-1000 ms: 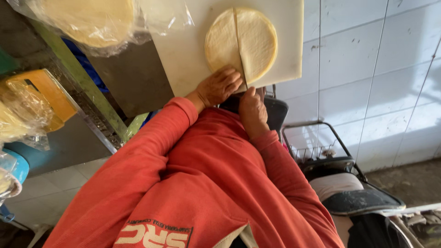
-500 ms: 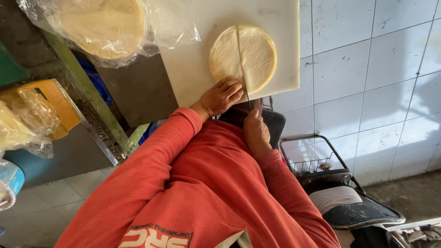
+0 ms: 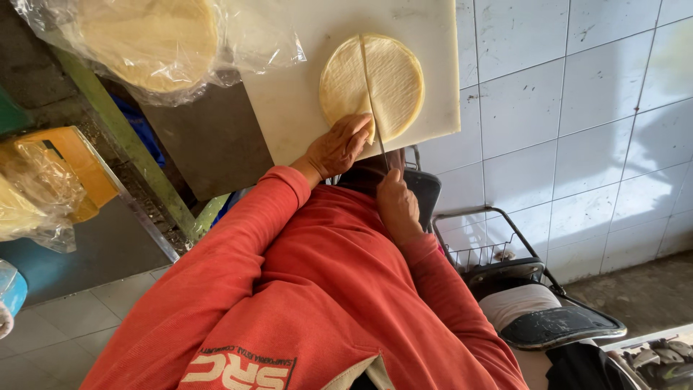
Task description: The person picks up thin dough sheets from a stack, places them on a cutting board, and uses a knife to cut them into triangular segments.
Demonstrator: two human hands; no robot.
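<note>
A round stack of pale yellow flat dough sheets point(image 3: 393, 83) lies on a white cutting board point(image 3: 303, 108). My left hand point(image 3: 339, 146) presses on the near edge of the stack with its fingers spread. My right hand point(image 3: 397, 204) is closed on the handle of a long knife point(image 3: 368, 87). The thin blade runs straight across the stack, slightly left of its middle. The handle is hidden inside the fist. Both arms are in orange-red sleeves.
A clear plastic bag with more round sheets point(image 3: 155, 43) lies at the upper left beside the board. A green frame bar point(image 3: 137, 155) runs below it. A yellow container with plastic wrap point(image 3: 61, 173) sits at left. A wire basket point(image 3: 487, 242) stands against white tiles point(image 3: 577, 130).
The view has drifted a little, so the board sits lower in the picture. Both hands and the knife keep the same place on the stack.
</note>
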